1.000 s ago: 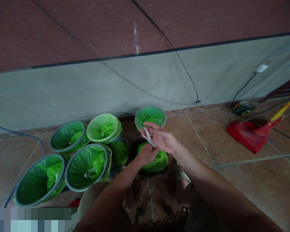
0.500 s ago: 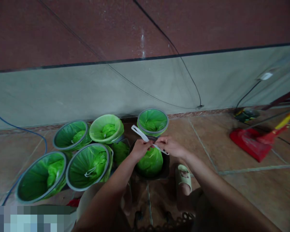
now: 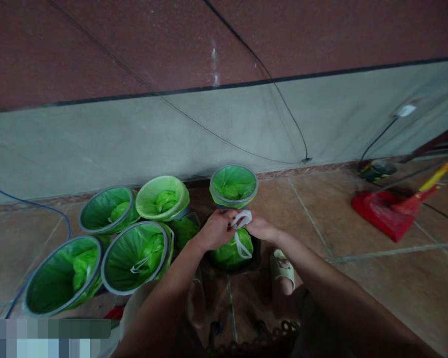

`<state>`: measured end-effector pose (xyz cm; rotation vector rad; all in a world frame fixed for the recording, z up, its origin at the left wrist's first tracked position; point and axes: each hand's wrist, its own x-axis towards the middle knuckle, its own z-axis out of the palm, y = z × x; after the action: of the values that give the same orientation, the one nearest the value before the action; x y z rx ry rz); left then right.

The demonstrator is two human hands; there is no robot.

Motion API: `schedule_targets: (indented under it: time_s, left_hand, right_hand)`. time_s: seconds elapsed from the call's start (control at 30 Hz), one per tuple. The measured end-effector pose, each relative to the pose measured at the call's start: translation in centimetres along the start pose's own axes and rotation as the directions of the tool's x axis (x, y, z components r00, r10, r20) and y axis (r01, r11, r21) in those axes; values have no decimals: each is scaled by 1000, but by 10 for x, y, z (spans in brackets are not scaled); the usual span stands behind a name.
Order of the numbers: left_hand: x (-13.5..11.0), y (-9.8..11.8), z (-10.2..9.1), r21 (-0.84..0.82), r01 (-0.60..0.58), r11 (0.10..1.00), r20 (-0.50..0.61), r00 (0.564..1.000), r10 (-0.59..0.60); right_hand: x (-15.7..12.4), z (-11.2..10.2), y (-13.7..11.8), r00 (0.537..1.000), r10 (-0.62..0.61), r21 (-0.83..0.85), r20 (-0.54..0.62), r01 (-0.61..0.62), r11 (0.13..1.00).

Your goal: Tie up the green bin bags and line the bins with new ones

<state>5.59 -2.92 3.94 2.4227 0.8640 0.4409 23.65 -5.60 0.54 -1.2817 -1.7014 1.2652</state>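
Note:
A green garbage bag [image 3: 226,254] sits bunched inside a dark bin [image 3: 257,258] between my feet. White drawstrings [image 3: 242,243] come from its gathered top, one loop standing up between my hands and another hanging over the bag. My left hand [image 3: 217,231] is closed on the drawstring from the left, fingers pinched together. From the right, my right hand [image 3: 260,227] meets it at the same spot, its fingers partly hidden behind the white loop. Just behind my hands stands a bin lined with green plastic [image 3: 234,186].
Several green-lined bins [image 3: 110,266] crowd the floor on the left. A red dustpan [image 3: 384,211] with a yellow handle lies to the right. Cables [image 3: 289,109] hang along the wall, and a blue cable [image 3: 33,199] runs at far left. A slipper [image 3: 282,268] is beside the dark bin.
The white drawstring was stretched in a slanted line across both hands; now it forms an upright loop and a hanging one. My hands have drawn closer together.

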Motion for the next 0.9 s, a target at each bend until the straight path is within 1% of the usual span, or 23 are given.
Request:
schedule_targets:
  time_s: [0.07,0.2,0.27,0.33,0.43,0.53,0.6,0.63,0.7,0.77,0.8,0.83,0.9]
  left_hand:
    - [-2,-1,-2,72,-43,996,-16,999,45]
    - [-8,-7,-2,296,-74,952,-74,992,100]
    - [-9,-7,2,369,-84,926,-131,981,141]
    - [-10,-6,6,394,-82,916,-202,964,173]
    - [-11,-4,9,367,-62,928,-310,933,184]
    - [-11,-3,10,304,-39,952,-369,917,155]
    - [-11,-4,11,254,-26,967,-372,920,122]
    - [-11,-4,12,229,-19,973,-370,923,106]
    - [-10,-5,14,184,-10,983,-363,929,78]
    - [-8,-6,18,128,-16,992,-354,933,61]
    - [-8,-7,19,96,-23,995,-348,936,55]
    - [-8,-7,20,62,-30,998,-342,939,50]
    - [-8,-8,20,7,-34,999,-328,944,34]
  right_hand:
    - [1,5,5,998,27,97,55,-33,995]
    - [4,11,16,992,106,306,69,-122,944]
    - [3,10,15,990,121,387,76,-141,911]
    - [2,7,7,988,122,426,98,-153,892]
    - [-3,2,-7,981,142,444,129,-186,877]
    - [-6,0,-15,976,195,441,95,-217,871]
    - [-5,1,-16,975,220,406,11,-205,890]
    - [-4,2,-15,974,223,368,-49,-190,910]
    - [0,4,-12,962,201,241,-184,-154,958]
    - [3,5,-10,943,173,148,-284,-135,980]
    - [4,5,-9,934,187,155,-304,-145,977]
    - [4,6,-8,927,223,196,-301,-168,966]
    - [2,6,-8,906,342,328,-250,-253,910]
